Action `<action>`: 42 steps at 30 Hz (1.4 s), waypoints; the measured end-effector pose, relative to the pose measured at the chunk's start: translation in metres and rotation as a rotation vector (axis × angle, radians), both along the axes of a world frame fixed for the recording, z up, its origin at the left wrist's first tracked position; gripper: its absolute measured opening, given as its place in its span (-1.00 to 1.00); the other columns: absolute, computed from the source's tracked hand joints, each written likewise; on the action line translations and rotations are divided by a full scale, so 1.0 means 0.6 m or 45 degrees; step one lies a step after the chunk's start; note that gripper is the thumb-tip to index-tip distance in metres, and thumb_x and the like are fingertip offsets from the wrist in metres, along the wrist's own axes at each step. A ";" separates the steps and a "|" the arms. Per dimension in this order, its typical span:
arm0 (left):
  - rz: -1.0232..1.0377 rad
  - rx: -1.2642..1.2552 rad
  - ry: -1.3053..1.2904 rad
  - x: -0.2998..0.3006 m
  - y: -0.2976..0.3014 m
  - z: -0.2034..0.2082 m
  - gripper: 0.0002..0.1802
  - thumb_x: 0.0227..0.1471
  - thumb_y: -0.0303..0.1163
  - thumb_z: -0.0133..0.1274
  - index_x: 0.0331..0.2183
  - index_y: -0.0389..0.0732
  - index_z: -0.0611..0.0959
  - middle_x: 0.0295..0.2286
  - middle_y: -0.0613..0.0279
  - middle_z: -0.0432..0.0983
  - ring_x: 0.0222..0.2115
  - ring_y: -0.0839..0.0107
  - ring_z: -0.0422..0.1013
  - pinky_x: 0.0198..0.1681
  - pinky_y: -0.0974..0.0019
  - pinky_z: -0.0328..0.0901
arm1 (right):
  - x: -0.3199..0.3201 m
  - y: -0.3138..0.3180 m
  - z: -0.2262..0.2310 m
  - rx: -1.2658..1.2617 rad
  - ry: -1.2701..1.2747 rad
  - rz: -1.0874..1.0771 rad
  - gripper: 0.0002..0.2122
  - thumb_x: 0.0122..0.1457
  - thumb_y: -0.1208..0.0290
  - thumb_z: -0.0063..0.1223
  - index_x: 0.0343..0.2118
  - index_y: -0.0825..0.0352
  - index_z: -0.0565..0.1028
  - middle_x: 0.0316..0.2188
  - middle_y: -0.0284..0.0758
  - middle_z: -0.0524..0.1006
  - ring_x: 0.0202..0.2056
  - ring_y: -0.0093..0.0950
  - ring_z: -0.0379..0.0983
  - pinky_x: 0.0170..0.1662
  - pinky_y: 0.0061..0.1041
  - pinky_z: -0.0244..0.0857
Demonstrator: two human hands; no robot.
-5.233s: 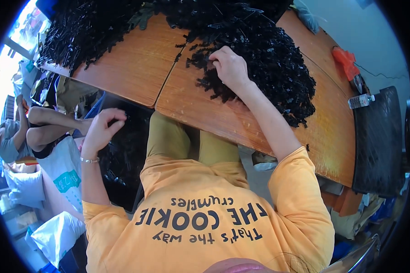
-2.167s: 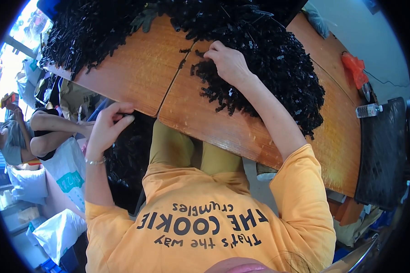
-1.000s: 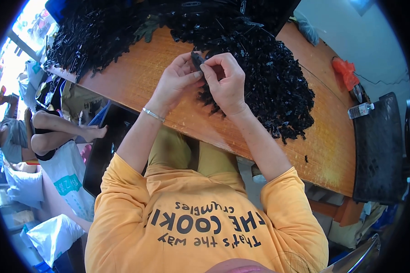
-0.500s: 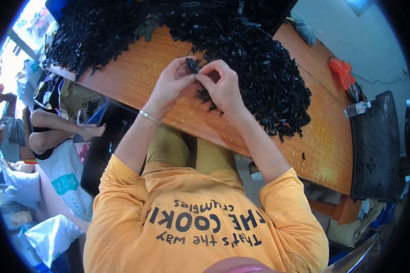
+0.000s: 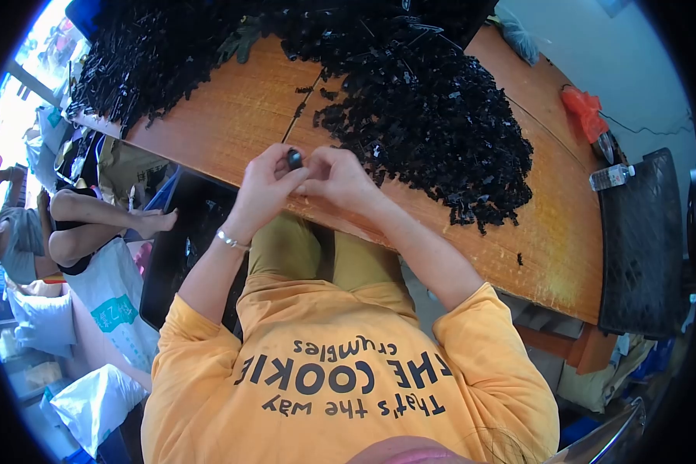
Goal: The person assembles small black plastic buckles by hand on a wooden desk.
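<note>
A small black plastic piece (image 5: 294, 158) stands up between the fingers of my left hand (image 5: 269, 184), close to the table's near edge. My right hand (image 5: 339, 179) meets it there, its thumb and fingertips pinched together against the left fingers. Whatever the right fingertips pinch is too small or hidden to make out. Just beyond my right hand spreads a large heap of small black plastic pieces (image 5: 441, 139). A second black heap (image 5: 155, 62), of longer slim pieces, lies at the far left of the wooden table (image 5: 216, 131).
A dark glove (image 5: 238, 48) lies between the heaps. Below the table's left edge is a black bin (image 5: 182, 247). On the right are a black chair back (image 5: 642, 247), a clear bottle (image 5: 612, 177) and a red plastic bag (image 5: 584, 112). Another person's legs (image 5: 108, 213) show at left.
Both hands have drawn back toward me and slightly left, to the table's near edge, bringing the black piece along. It now points more upright in the left fingers.
</note>
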State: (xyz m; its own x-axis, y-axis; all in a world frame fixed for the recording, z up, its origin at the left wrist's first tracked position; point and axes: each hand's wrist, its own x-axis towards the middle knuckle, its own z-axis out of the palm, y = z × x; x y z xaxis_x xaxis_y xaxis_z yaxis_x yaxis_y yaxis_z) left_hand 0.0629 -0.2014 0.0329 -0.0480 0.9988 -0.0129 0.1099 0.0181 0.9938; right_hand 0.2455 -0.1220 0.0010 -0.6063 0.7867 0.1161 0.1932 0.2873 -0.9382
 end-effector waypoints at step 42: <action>-0.106 -0.239 0.132 0.048 0.283 -0.013 -0.76 0.30 -0.48 0.13 -0.05 -0.32 0.74 -0.27 0.29 0.69 -0.33 0.59 0.54 -0.16 0.50 0.46 | 0.089 0.184 0.012 0.103 0.315 -0.418 -0.85 0.11 0.59 0.40 -0.31 0.38 0.59 -0.41 -0.36 0.60 -0.40 -0.59 0.54 -0.32 -0.55 0.42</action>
